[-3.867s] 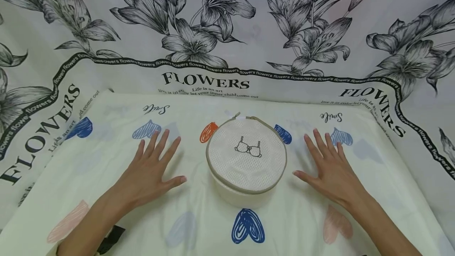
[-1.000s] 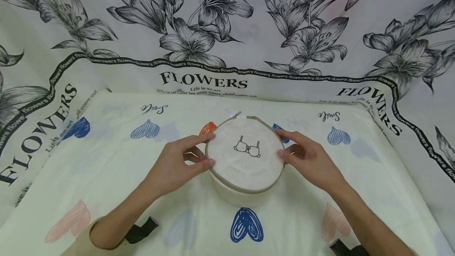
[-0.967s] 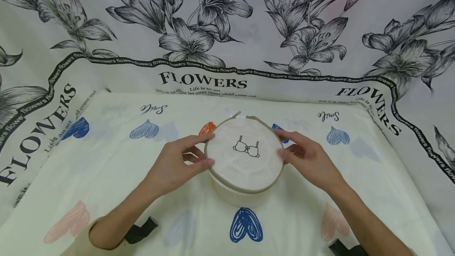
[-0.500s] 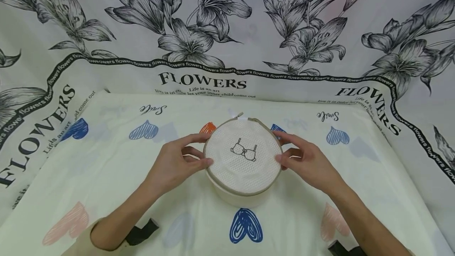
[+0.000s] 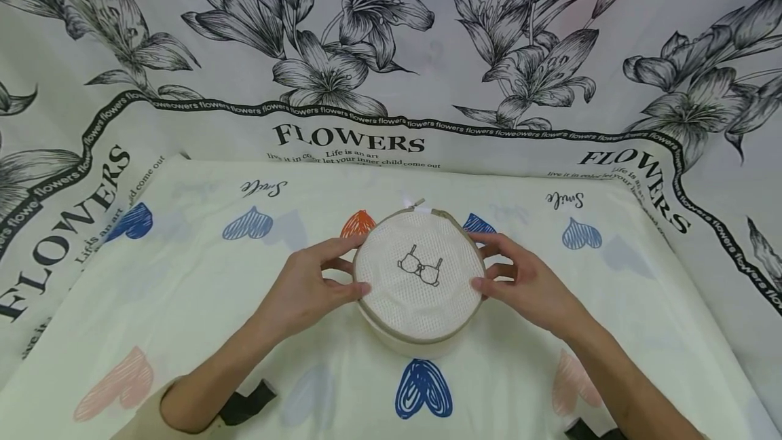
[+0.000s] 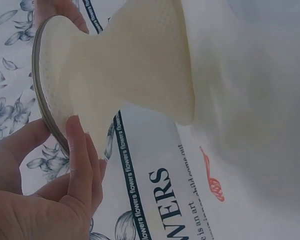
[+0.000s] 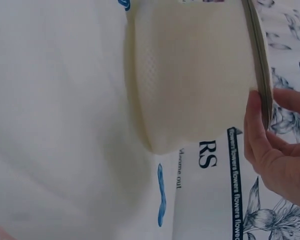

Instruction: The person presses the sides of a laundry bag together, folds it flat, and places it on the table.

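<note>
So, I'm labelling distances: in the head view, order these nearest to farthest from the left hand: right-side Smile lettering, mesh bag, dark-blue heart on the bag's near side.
1. Mesh bag: held at its rim by the left hand.
2. Dark-blue heart: rightward, on the bag's near side.
3. Smile lettering: far right, toward the back.

The bag (image 5: 419, 294) looks matt, pebbly mesh cloth; the sheet (image 5: 507, 386), smoother matt cloth.

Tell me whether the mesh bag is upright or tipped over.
Upright: the mesh bag has its printed top facing up and its body below, the left hand and right hand holding its edges.
</note>
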A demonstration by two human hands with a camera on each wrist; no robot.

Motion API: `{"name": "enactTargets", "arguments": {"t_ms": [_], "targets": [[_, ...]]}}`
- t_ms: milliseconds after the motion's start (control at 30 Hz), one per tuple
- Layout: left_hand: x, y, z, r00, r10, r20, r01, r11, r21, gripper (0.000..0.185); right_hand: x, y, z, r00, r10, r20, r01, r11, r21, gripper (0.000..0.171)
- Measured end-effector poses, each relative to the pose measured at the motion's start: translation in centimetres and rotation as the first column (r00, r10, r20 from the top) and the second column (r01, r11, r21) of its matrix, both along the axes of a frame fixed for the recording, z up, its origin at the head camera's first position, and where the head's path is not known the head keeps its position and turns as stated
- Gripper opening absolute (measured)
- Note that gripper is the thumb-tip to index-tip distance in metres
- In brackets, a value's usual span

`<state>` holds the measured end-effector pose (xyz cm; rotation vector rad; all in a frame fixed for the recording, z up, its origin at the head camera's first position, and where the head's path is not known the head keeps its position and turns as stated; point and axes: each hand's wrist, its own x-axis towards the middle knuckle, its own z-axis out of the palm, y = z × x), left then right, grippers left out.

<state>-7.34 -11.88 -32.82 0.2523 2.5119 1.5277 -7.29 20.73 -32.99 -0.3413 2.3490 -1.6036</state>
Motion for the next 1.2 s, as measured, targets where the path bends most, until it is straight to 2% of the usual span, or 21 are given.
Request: {"name": "enactTargets", "arguments": {"t_ms": [233,467,700,833,967,1100,1200], "targets": [[-0.1,0.3,-0.5,1.000,-0.007,0.007,0.007,1.000,0.001,0.068,0.3,0.0,-0.6,0.999,-0.004,0.053,0.004,1.000,-0.005,0.065],[-0.3,0.4,-0.7,0.999,-0.032,0.005,0.031,0.998,0.050,0.067,0.2,-0.2,-0.7,0.998,-0.004,0.068,0.002,0.999,0.035,0.079],[-0.4,0.5,-0.8,0.999,-0.048,-0.012,0.049,0.998,0.044,0.067,0.2,-0.2,-0.9,0.998,0.003,0.059,-0.006,0.999,0.039,0.074],[-0.6,0.4,-1.0,0.999,-0.037,-0.028,0.037,0.999,0.024,0.065,0.1,-0.2,-1.0,0.998,0.004,0.066,-0.007,0.999,0.037,0.074],[-0.7,0.3,-1.0,0.999,0.004,-0.038,-0.004,1.000,-0.006,0.061,0.3,-0.2,-1.3,0.996,0.001,0.085,-0.004,0.999,0.032,0.078],[-0.7,0.3,-1.1,0.999,0.043,-0.021,-0.044,0.997,-0.064,0.058,0.4,-0.3,-1.6,0.996,0.009,0.094,-0.012,0.999,0.038,0.083],[-0.6,0.4,-1.1,0.999,0.041,0.006,-0.041,0.997,-0.070,0.059,0.4,-0.4,-1.7,0.996,0.017,0.093,-0.021,0.999,0.041,0.086]]}}
